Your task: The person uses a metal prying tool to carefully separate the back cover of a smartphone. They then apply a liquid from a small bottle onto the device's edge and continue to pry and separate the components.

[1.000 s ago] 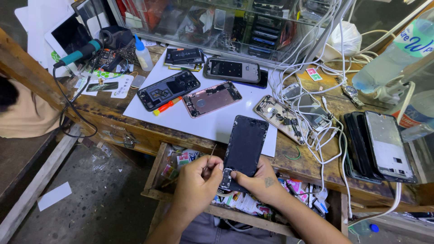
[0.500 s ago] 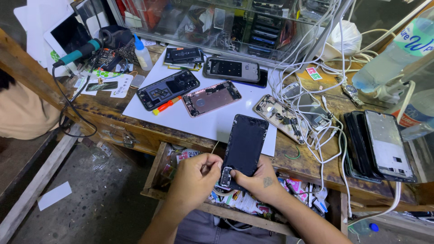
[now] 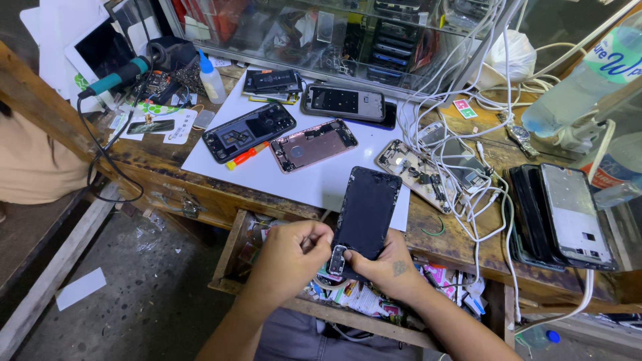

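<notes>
Fingertips [image 3: 319,235] of the left hand [image 3: 289,257] are pinched together at the lower left corner of a black phone frame [image 3: 366,215], close against a small part at its bottom edge; whether they grip that part or only press on it cannot be told. The right hand [image 3: 389,267] cups the frame's lower end from beneath, its fingers curled and clamped on the bottom right edge, thumb lying along the side. The frame tilts upward and away from the person, its top end resting over the front edge of a white sheet [image 3: 314,180] spread on a worn wooden workbench [image 3: 441,244]. Directly under both hands, an open drawer [image 3: 231,257] holds a jumble of small coloured packets. On the sheet beyond lie a rose-gold phone back [image 3: 313,145], a dark opened phone [image 3: 249,132] with an orange marker [image 3: 246,156] just beside it, and a black phone with its screen [image 3: 344,102] facing up. To the right, a stripped phone shell [image 3: 418,174] lies tangled among white cables [image 3: 468,134], and a stack of dark screens [image 3: 558,214] sits near the bench's right end. At far left, a teal-handled soldering iron [image 3: 115,77] rests near a small white bottle [image 3: 210,77], with a glass cabinet [image 3: 334,30] behind.
</notes>
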